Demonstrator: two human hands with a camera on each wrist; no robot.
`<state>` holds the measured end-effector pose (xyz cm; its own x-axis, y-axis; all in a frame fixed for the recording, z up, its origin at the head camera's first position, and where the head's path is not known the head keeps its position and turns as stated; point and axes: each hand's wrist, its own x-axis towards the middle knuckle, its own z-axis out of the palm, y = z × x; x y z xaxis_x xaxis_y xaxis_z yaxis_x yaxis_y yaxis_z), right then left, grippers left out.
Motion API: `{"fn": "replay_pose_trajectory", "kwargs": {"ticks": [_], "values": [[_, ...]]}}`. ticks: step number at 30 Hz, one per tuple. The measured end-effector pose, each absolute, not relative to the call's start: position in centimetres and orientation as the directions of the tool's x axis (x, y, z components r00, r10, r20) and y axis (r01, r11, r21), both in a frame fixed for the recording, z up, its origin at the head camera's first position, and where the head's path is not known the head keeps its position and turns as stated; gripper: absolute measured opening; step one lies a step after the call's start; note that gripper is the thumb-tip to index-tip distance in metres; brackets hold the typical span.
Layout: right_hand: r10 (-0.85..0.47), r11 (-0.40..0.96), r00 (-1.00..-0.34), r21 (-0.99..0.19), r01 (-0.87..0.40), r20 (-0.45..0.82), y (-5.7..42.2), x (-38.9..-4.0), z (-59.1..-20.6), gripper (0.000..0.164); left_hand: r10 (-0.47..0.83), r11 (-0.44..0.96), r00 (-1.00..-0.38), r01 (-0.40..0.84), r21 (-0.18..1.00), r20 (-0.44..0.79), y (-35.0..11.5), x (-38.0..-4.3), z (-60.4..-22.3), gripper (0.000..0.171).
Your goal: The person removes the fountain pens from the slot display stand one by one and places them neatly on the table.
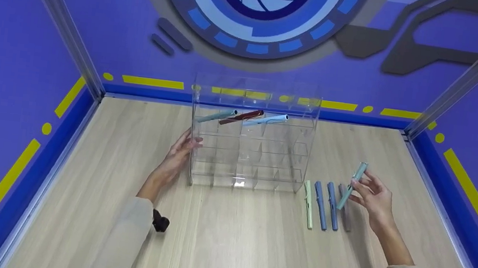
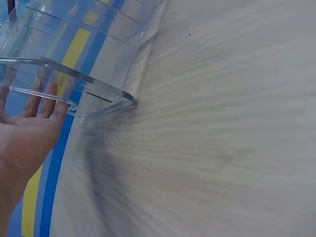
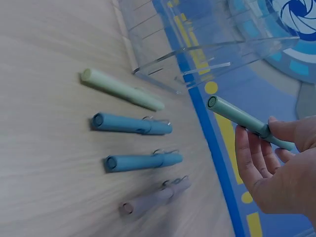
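Right hand (image 1: pixel 375 198) pinches a teal pen (image 1: pixel 352 185) just above four pens (image 1: pixel 327 205); left hand (image 1: pixel 178 156), fingers straight, touches the clear rack (image 1: pixel 248 170).

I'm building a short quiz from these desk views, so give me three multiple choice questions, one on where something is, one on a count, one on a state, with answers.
1. Where do the loose pens lie?
A. On the table right of the clear organizer
B. Inside the organizer's bottom row
C. Under the left hand

2. How many pens sit in the organizer's top row?
A. One
B. Three
C. Five

3. What is the right hand doing?
A. Resting flat on the table
B. Holding a teal pen off the table
C. Pressing the organizer

Answers:
1 A: the green pen, two blue pens and a grey pen lie in a row on the table beside the clear organizer.
2 B: three pens slant through the top row.
3 B: the right hand pinches the teal pen in the air, while the left hand touches the organizer's side.
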<state>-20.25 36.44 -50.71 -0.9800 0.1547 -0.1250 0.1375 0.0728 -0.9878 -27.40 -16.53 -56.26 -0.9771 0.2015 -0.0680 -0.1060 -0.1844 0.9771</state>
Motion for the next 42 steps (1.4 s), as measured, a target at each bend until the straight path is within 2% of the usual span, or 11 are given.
{"fn": "replay_pose_trajectory", "kwargs": {"ticks": [7, 21, 31, 35, 42], "values": [[0.181, 0.103, -0.964, -0.971, 0.217, -0.196, 37.4, -20.3, -51.8, 0.07, 0.228, -0.154, -0.972, -0.094, 0.984, -0.057, -16.8, -27.5, -56.4, 0.063], [0.212, 0.27, -0.952, -0.923, 0.275, -0.222, 38.7, -20.5, -53.0, 0.061, 0.238, -0.139, -0.968, -0.114, 0.984, -0.079, -16.9, -27.0, -56.6, 0.065], [0.207, 0.321, -0.947, -0.897, 0.303, -0.246, 39.6, -20.5, -53.8, 0.063, 0.244, -0.143, -0.967, -0.106, 0.984, -0.068, -16.9, -27.1, -56.8, 0.065], [0.216, 0.374, -0.955, -0.886, 0.275, -0.205, 39.7, -20.3, -54.1, 0.058, 0.237, -0.154, -0.969, -0.102, 0.983, -0.064, -16.8, -27.0, -56.8, 0.063], [0.181, 0.635, -0.983, -0.761, 0.137, -0.026, 40.0, -19.9, -55.0, 0.047, 0.243, -0.138, -0.969, -0.09, 0.986, -0.054, -16.8, -27.1, -57.0, 0.063]]}}
